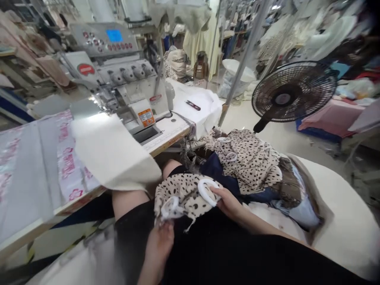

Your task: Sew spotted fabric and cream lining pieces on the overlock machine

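Note:
A beige cloth with black spots (184, 190) lies over the lap, with two white ring-shaped trims on it. My right hand (227, 202) pinches its right edge beside the upper white ring (204, 192). At the lower left corner, the fingers of my left hand (163, 235) are closed on the same cloth, just below the other white ring (171, 206). A loose thread or strip dangles from the cloth's lower edge between the hands.
A sewing machine (133, 87) stands on the table (175, 132) ahead, with a white cloth (118, 150) hanging over the edge. Dark thread snips (192, 105) lie behind. To the right are piled spotted garments (249, 158) and a black fan (293, 93).

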A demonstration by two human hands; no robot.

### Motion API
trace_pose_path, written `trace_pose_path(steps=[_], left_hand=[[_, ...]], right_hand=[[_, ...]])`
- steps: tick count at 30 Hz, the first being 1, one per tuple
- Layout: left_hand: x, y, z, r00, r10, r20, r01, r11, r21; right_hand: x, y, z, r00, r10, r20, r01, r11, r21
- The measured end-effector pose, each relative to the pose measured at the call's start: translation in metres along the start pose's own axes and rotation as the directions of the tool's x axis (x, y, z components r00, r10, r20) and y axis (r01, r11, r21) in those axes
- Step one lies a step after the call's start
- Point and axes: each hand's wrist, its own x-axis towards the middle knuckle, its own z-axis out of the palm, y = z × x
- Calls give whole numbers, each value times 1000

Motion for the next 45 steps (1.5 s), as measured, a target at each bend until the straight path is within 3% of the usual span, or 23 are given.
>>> trace_pose_path(steps=[5,10,13,16,20,23,25,31,38,45], left_hand=[[3,0,3,998,14,59,-9,997,-74],[17,-3,0,995,-23,96,13,995,101],[21,-8,1,996,31,89,-43,989,144],[14,-9,3,973,172,153,-189,976,104],[-4,0,4,907,378,185,-401,909,108],[-15,9,4,874,448,188,-474,871,127],[-19,13,4,864,463,198,-491,862,123],[-18,18,1,881,467,78,-473,869,142],[-16,18,-3,877,461,136,-477,867,142],[-14,18,-1,855,488,178,-506,860,72]], right_hand=[[-4,9,-11,998,-60,-11,57,981,-185],[-1,11,-18,991,-78,113,116,916,-384],[0,15,-20,988,-80,133,133,878,-460],[1,15,-17,994,-66,83,94,908,-408],[0,8,-9,996,13,87,3,983,-186],[0,4,-3,995,20,101,-7,991,-130],[0,3,-1,994,17,106,-2,991,-133],[2,4,-2,994,-2,110,19,988,-154],[1,5,-3,994,-19,104,35,987,-155],[-3,5,-19,1000,-25,3,25,968,-248]])
